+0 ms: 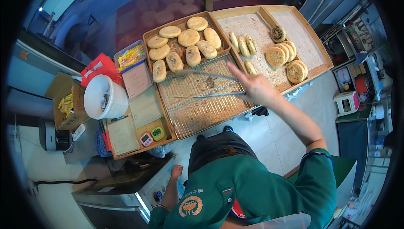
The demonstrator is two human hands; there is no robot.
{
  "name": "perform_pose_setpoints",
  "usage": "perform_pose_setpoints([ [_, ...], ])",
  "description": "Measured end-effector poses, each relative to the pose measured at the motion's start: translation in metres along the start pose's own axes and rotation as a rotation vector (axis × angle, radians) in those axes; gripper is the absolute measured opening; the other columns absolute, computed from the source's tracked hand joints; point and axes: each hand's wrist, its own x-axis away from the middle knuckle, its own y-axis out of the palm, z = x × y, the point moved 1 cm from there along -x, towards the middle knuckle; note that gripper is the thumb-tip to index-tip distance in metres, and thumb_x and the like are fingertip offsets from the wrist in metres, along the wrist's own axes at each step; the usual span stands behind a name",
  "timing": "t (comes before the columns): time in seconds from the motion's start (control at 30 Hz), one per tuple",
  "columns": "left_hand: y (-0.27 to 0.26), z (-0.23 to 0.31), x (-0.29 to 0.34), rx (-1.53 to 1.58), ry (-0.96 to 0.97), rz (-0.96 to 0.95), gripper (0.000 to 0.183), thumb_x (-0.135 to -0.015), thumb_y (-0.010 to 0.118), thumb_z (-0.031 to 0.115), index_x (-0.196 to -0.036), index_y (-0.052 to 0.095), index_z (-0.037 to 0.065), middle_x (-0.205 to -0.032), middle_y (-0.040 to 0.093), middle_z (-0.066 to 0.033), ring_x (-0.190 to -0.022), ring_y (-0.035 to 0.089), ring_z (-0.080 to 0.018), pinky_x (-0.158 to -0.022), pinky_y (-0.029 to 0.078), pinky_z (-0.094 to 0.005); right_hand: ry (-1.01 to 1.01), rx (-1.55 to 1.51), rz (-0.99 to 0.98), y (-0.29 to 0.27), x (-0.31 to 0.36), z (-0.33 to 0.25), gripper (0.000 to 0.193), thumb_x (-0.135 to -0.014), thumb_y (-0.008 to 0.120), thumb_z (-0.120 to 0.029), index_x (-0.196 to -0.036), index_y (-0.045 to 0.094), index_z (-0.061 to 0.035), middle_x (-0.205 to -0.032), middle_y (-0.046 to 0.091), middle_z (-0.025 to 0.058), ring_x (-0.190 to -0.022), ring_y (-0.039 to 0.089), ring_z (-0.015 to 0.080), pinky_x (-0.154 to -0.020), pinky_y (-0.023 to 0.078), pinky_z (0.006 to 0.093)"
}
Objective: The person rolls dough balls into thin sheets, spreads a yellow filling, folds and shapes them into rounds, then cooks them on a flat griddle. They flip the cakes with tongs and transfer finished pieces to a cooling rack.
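Note:
My right hand (257,89) is wrapped round the handle end of metal tongs (219,95). The tong arms are spread apart, their tips over a wire rack (202,115) scattered with crumbs, and nothing is between them. Beyond the rack sits a brown woven tray (145,39) of round and oval flatbreads (188,38), some topped with dark seeds. To the right a wooden tray (309,29) bears more flatbreads (276,56), some stacked leaning in rows. My left hand (176,171) hangs low by my side, fingers curled, beside something pale blue; what it holds is unclear.
On the left stand a white bucket (93,98), a cardboard box (63,98) and a red bag (101,69). Two small timers (151,137) lie near paper pads (122,134). A metal-edged appliance (113,199) is at lower left, shelves (370,86) at right.

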Motion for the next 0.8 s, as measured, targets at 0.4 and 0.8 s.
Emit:
perform_pose_setpoints([
  [0.4, -0.001, -0.018, 0.006, -0.088, 0.065, -0.014, 0.034, -0.094, 0.064, 0.038, -0.100, 0.072, 0.004, -0.099, 0.072, -0.0184, -0.096, 0.068, -0.0380, -0.086, 0.052, -0.0467, 0.163, -0.317, 0.011, 0.156, -0.001, -0.056, 0.089, -0.084, 0.077, -0.047, -0.149, 0.036, -0.0047, -0.122, 0.067, 0.0201, -0.082, 0.073, 0.0305, -0.062, 0.059, 0.0389],
  [0.8, -0.012, -0.023, -0.005, 0.169, 0.024, 0.025, 0.024, -0.092, 0.069, 0.025, -0.100, 0.073, 0.002, -0.088, 0.075, -0.0135, -0.082, 0.072, -0.0273, -0.078, 0.055, -0.0382, 0.174, -0.299, 0.109, 0.221, -0.042, -0.066, 0.067, -0.076, 0.082, -0.035, -0.126, 0.056, 0.0010, -0.115, 0.060, 0.0171, -0.110, 0.057, 0.0355, -0.095, 0.048, 0.0425],
])
